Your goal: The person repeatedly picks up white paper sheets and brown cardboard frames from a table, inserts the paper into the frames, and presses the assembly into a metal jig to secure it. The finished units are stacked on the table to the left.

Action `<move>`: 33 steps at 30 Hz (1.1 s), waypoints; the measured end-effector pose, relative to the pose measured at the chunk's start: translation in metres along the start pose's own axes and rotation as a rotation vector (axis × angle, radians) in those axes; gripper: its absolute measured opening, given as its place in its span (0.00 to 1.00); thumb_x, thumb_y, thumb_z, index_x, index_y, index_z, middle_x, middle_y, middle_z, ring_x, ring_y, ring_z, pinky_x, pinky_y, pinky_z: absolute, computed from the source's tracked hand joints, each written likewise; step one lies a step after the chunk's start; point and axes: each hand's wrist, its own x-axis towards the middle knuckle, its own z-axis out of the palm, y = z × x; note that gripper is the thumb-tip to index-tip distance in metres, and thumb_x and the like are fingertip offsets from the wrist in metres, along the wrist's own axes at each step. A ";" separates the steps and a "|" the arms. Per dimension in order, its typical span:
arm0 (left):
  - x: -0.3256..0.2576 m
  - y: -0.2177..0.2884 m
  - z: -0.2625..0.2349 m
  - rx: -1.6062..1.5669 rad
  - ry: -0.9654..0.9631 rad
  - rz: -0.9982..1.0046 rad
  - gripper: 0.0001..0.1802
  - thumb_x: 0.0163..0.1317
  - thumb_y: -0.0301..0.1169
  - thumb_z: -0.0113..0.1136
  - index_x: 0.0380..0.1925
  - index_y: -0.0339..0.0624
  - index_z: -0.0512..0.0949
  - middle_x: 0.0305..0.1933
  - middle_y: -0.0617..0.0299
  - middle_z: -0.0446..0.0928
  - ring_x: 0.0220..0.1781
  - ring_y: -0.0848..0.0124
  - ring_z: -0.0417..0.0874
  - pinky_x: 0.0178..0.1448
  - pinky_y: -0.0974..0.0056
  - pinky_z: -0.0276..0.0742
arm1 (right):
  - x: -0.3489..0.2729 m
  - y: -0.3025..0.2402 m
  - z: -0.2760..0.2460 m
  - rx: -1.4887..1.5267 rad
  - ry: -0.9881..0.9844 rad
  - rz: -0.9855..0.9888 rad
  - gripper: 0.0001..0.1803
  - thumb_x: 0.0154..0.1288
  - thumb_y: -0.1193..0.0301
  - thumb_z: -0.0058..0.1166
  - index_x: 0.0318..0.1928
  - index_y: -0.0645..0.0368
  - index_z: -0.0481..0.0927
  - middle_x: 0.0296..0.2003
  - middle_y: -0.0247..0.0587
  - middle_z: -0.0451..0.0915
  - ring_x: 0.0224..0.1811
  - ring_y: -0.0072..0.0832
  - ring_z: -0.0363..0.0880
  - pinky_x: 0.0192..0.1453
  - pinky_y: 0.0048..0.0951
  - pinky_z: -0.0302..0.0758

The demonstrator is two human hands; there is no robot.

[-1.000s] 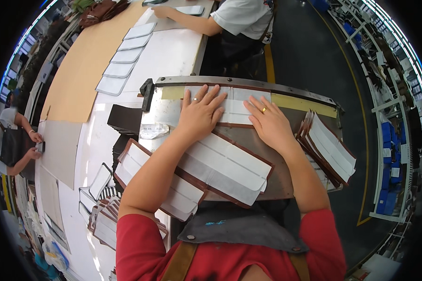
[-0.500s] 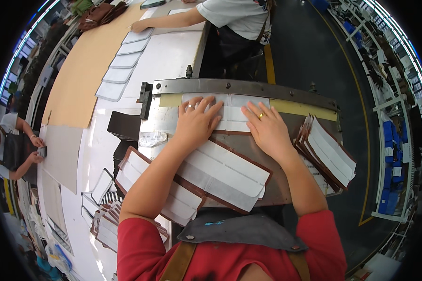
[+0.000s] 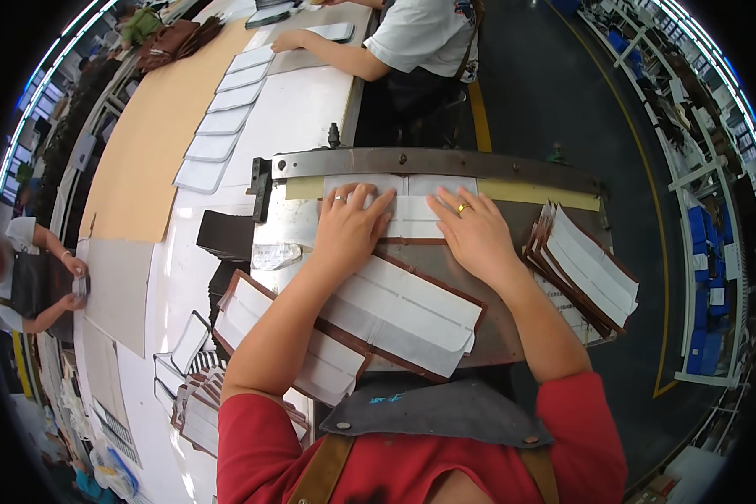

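the step in hand looks like smoothing and lining up a white-lined brown panel (image 3: 417, 217) on a metal plate (image 3: 290, 223), near a long metal bar (image 3: 445, 162) at its 12 o'clock. the left hand (image 3: 351, 220) rests on the panel's 9 o'clock side, the right hand (image 3: 476, 225) on its 3 o'clock side; both grips are released, fingers spread and grasping nothing. the next move seems to call for even pressure and straight edges, with fingertips clear of the bar. a second panel (image 3: 403, 307) lies at 6 o'clock, a third panel (image 3: 332, 370) at 7, partly behind the left forearm (image 3: 290, 328), and a pile of similar panels (image 3: 592, 269) between 3 and 4. for containers, blue bins (image 3: 699, 340) stand well apart on a shelf (image 3: 697, 186) toward 4 o'clock, contents too small to tell; a clear plastic bag (image 3: 113, 470) sits toward 8 o'clock, its contents unclear.
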 end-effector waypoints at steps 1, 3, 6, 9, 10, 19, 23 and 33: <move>0.000 0.001 -0.001 -0.005 0.005 0.003 0.20 0.62 0.34 0.55 0.55 0.54 0.75 0.52 0.60 0.72 0.56 0.56 0.70 0.58 0.52 0.66 | -0.001 0.000 -0.001 -0.001 0.005 -0.003 0.20 0.66 0.65 0.49 0.58 0.50 0.74 0.57 0.37 0.74 0.61 0.39 0.69 0.65 0.43 0.63; -0.003 0.002 -0.001 -0.012 -0.016 0.005 0.19 0.62 0.33 0.54 0.55 0.54 0.75 0.51 0.60 0.72 0.56 0.56 0.70 0.58 0.52 0.66 | -0.005 -0.004 -0.006 0.008 -0.028 0.009 0.20 0.67 0.66 0.49 0.59 0.49 0.74 0.58 0.37 0.74 0.61 0.39 0.68 0.66 0.43 0.61; -0.008 0.005 -0.007 -0.040 -0.079 0.000 0.18 0.61 0.30 0.55 0.53 0.53 0.77 0.50 0.59 0.72 0.55 0.55 0.70 0.57 0.53 0.68 | -0.015 -0.004 -0.010 0.076 -0.026 -0.005 0.20 0.66 0.66 0.49 0.58 0.50 0.74 0.56 0.38 0.75 0.59 0.39 0.69 0.65 0.44 0.62; -0.008 0.002 -0.014 -0.171 -0.178 -0.046 0.18 0.59 0.27 0.56 0.50 0.49 0.76 0.50 0.58 0.72 0.54 0.53 0.71 0.56 0.53 0.68 | -0.007 -0.006 -0.015 0.170 0.000 -0.034 0.18 0.64 0.68 0.52 0.54 0.53 0.76 0.50 0.39 0.76 0.55 0.39 0.70 0.61 0.43 0.64; -0.007 -0.001 -0.016 -0.230 -0.215 -0.068 0.18 0.58 0.26 0.57 0.50 0.47 0.75 0.50 0.57 0.71 0.54 0.53 0.71 0.55 0.53 0.69 | 0.001 -0.006 -0.017 0.201 0.009 -0.044 0.17 0.63 0.69 0.53 0.53 0.55 0.76 0.47 0.40 0.76 0.53 0.39 0.70 0.60 0.42 0.65; -0.007 -0.010 -0.020 -0.025 -0.060 -0.150 0.27 0.56 0.25 0.56 0.58 0.40 0.66 0.60 0.55 0.66 0.58 0.55 0.70 0.64 0.53 0.62 | 0.071 -0.030 0.034 0.399 0.026 -0.101 0.11 0.58 0.74 0.54 0.42 0.60 0.79 0.42 0.38 0.74 0.45 0.38 0.71 0.52 0.37 0.70; -0.014 -0.005 -0.002 0.103 -0.075 -0.039 0.30 0.55 0.21 0.49 0.61 0.38 0.64 0.64 0.56 0.64 0.68 0.62 0.64 0.71 0.53 0.53 | 0.064 -0.036 0.036 0.177 0.107 -0.200 0.11 0.56 0.75 0.52 0.41 0.62 0.79 0.40 0.37 0.75 0.43 0.35 0.72 0.50 0.35 0.72; -0.017 -0.007 -0.002 0.135 -0.069 -0.112 0.25 0.61 0.28 0.48 0.60 0.37 0.66 0.61 0.54 0.68 0.67 0.61 0.65 0.70 0.52 0.54 | 0.062 -0.038 0.038 0.072 0.147 -0.240 0.17 0.54 0.76 0.51 0.47 0.62 0.78 0.39 0.37 0.76 0.43 0.33 0.73 0.49 0.33 0.72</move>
